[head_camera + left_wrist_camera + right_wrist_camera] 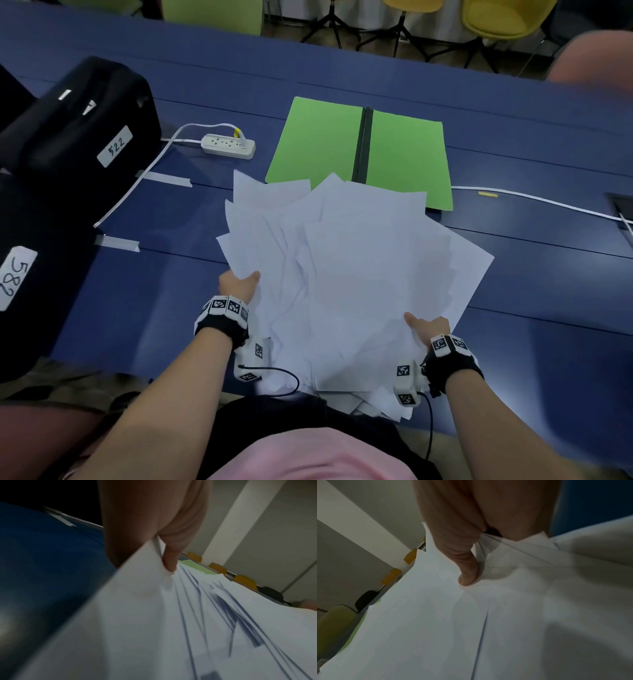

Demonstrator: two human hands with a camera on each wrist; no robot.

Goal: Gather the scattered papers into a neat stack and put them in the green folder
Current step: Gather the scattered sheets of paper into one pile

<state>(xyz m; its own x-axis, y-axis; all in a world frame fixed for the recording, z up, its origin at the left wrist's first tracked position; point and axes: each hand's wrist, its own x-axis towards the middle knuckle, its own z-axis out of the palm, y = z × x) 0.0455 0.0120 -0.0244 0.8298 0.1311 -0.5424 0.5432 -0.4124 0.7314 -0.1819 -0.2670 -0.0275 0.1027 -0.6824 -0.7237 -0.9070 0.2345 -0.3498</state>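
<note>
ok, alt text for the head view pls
Both hands, left hand and right hand, grip a messy, fanned pile of white papers over a blue table. An open green folder lies flat beyond the pile, with a white power strip to its left.

A loose, fanned heap of white papers [346, 274] fills the frame's centre, its sheets askew and overlapping. A green folder [318, 140] with a black spine is laid open flat just above, its near edge overlapped by the papers.
</note>
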